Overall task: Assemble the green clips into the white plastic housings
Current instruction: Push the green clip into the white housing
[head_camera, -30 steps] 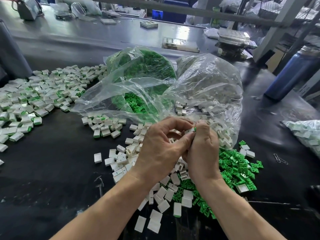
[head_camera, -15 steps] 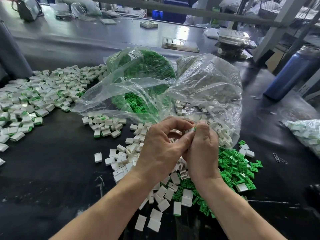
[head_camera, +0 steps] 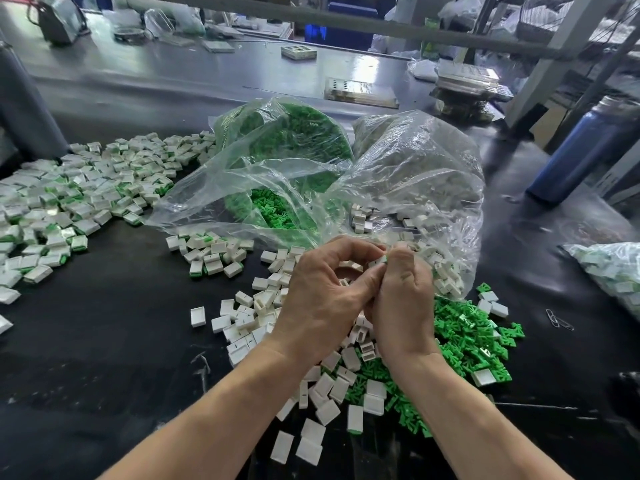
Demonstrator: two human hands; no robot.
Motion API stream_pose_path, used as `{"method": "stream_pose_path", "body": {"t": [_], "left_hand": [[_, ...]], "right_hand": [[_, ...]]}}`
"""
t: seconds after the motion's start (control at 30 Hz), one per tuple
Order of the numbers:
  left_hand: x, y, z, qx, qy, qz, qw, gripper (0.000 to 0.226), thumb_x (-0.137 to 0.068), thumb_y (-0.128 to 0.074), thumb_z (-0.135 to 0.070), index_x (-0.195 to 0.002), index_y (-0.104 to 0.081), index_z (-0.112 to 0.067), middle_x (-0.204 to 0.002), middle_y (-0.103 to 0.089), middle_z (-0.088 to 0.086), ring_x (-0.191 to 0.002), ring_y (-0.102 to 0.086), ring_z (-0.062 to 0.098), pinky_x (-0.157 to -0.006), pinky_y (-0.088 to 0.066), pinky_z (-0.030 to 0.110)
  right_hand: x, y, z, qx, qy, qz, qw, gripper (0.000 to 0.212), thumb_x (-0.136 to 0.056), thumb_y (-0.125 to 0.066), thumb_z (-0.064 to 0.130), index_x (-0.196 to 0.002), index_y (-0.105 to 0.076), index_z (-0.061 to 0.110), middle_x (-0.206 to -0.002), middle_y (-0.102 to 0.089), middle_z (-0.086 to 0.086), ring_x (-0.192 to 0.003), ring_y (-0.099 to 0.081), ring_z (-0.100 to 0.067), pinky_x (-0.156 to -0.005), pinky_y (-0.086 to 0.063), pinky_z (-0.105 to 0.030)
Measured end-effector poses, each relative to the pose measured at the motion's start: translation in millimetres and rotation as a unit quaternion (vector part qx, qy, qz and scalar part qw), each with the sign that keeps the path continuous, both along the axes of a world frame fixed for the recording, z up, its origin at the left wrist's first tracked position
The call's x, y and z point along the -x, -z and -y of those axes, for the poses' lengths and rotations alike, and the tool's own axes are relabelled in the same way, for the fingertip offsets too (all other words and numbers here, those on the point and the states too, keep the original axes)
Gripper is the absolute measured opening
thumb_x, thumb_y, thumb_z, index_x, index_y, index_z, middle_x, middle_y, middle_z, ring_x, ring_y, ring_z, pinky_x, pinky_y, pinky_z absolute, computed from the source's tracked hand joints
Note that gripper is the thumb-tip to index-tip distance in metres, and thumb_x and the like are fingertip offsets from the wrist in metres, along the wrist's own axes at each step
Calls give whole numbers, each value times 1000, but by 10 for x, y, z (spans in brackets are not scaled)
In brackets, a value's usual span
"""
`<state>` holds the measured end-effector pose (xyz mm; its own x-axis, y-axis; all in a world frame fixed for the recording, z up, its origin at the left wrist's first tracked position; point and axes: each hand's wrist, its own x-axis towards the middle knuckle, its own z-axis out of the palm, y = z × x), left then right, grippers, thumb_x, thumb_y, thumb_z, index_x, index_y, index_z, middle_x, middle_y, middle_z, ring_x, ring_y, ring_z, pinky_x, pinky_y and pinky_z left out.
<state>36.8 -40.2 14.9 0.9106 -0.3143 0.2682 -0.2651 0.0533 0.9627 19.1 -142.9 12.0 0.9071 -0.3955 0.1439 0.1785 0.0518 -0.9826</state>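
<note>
Your left hand (head_camera: 322, 299) and right hand (head_camera: 403, 299) meet fingertip to fingertip, together pinching one white housing (head_camera: 378, 261) above the black table (head_camera: 104, 341). Loose green clips (head_camera: 464, 337) lie heaped just right of your right wrist; empty white housings (head_camera: 249, 317) are scattered under and left of your hands, before two clear bags (head_camera: 415, 174).
</note>
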Motion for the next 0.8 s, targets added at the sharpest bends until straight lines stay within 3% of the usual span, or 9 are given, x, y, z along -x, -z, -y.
{"method": "stream_pose_path", "body": {"t": [0.17,0.23,0.37,0.47,0.57,0.8], "left_hand": [[-36,9,-4,-3,0,-11,1000,10,-96,-72,-16,-105,-74,-11,-105,-78,-2,-89,-77,16,-74,-65,35],[-59,5,-19,1,5,-16,1000,11,-96,-72,-15,-106,-73,-11,-106,-78,-2,-87,-77,17,-74,-64,33],[-123,14,-120,-25,-34,6,999,10,-93,-75,-16,-103,-73,-18,-102,-74,-4,-87,-73,17,-76,-64,36],[-176,18,-206,-46,-69,23,996,10,-92,-75,-17,-100,-72,-24,-97,-72,-6,-84,-70,8,-71,-60,24],[-196,6,-246,-43,-56,14,997,12,-91,-77,-15,-101,-74,-20,-95,-75,-5,-85,-72,8,-72,-59,21],[-221,17,-286,-59,-34,1,998,15,-90,-77,-14,-102,-72,-20,-91,-74,-4,-84,-73,15,-75,-63,30]], "right_hand": [[-4,-36,11,-12,-16,-8,1000,60,-112,-32,34,-75,-79,31,-68,-75,-2,-66,-74,-13,-53,-58,-27],[6,-50,35,-15,-32,-18,999,58,-113,-34,42,-79,-79,28,-72,-75,-7,-68,-75,-20,-55,-61,-34],[28,-28,177,64,-37,-20,997,55,-110,-40,51,-77,-72,20,-64,-59,-1,-53,-51,-11,-44,-39,-20],[31,-38,296,99,-57,20,993,32,-105,-53,42,-98,-73,18,-77,-67,0,-61,-55,-9,-49,-41,-15],[24,-29,314,143,-72,33,987,9,-99,-67,30,-101,-75,26,-79,-70,2,-66,-59,-9,-55,-44,-15],[-12,40,305,219,-48,20,974,4,-100,-67,27,-97,-70,29,-84,-71,11,-75,-67,-9,-67,-55,-24]]}}
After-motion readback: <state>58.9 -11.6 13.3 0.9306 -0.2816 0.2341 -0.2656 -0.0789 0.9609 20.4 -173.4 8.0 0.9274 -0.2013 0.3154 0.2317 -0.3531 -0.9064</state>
